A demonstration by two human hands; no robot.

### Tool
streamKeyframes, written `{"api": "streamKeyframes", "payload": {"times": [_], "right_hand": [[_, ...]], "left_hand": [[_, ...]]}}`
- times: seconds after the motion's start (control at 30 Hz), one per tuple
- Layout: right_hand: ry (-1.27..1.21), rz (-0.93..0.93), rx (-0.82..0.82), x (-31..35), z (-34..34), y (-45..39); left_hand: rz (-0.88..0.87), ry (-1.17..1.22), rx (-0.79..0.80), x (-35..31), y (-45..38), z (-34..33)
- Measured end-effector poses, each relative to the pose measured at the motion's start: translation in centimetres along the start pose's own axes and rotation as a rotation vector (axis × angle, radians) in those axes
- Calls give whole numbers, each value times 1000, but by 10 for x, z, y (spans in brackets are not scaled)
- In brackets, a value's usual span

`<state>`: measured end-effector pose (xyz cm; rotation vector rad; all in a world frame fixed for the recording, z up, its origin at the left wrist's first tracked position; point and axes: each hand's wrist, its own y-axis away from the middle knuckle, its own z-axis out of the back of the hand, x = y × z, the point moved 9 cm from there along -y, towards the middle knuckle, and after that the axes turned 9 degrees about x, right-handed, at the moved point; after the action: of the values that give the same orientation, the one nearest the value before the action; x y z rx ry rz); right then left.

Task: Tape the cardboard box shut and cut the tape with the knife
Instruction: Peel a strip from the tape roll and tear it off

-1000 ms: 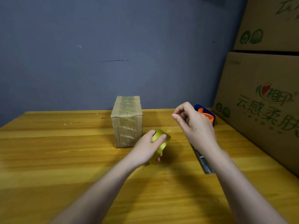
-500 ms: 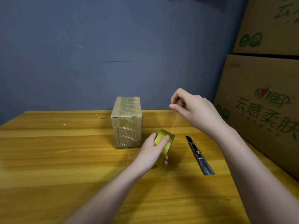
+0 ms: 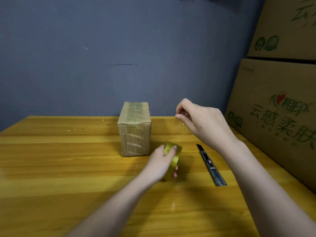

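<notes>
yellowish clear tape roll (image 3: 172,160) sits gripped in my left hand (image 3: 161,164), low over the wooden table (image 3: 68,168). my right hand (image 3: 201,121) is raised with fingertips pinched, i judge on the pulled-out tape end, though the strip itself is too clear to make out. nothing new is laid yet: the small cardboard box (image 3: 135,129) stands upright just beyond and left of the roll, and the utility knife (image 3: 211,165) lies untouched on the table under my right wrist.
</notes>
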<state>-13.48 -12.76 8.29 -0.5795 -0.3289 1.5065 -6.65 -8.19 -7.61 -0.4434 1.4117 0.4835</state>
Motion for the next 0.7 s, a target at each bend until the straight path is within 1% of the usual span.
{"api": "streamKeyframes", "payload": {"times": [0.07, 0.17, 0.2, 0.23, 0.27, 0.3, 0.33, 0.37, 0.4, 0.43, 0.47, 0.5, 0.6, 0.7], "right_hand": [[-8, 35, -47, 7, 7, 1], [-63, 31, -36, 8, 5, -1], [-96, 14, -33, 5, 4, -2], [-131, -2, -27, 2, 3, -2], [-155, -9, -20, -1, 2, -3], [-162, -5, -13, -3, 2, -4], [-156, 9, -6, -3, 2, -4], [-147, 25, 0, -2, 2, -5], [-138, 41, 6, -1, 3, -7], [-127, 56, 11, 1, 3, -8], [-115, 70, 11, 2, 3, -9], [-100, 83, 9, 3, 3, -9], [-81, 107, 6, 4, 4, -11], [-53, 123, -30, 7, 7, -11]], "left_hand": [[44, 31, -8, 1, -1, -1], [140, 164, 15, 11, -2, -1], [169, 164, 7, 14, -3, 2], [192, 67, -21, 13, -1, 8], [205, -128, -57, 10, 2, 16], [198, -396, -108, 2, 6, 24], [156, -638, -181, -14, 12, 31], [60, -776, -254, -35, 18, 35], [-70, -794, -305, -55, 21, 37], [-206, -715, -325, -74, 24, 39], [-327, -591, -312, -86, 22, 42], [-412, -503, -282, -96, 19, 43], [-478, -380, -197, -110, 10, 42], [-498, -327, -179, -115, 8, 41]]}}
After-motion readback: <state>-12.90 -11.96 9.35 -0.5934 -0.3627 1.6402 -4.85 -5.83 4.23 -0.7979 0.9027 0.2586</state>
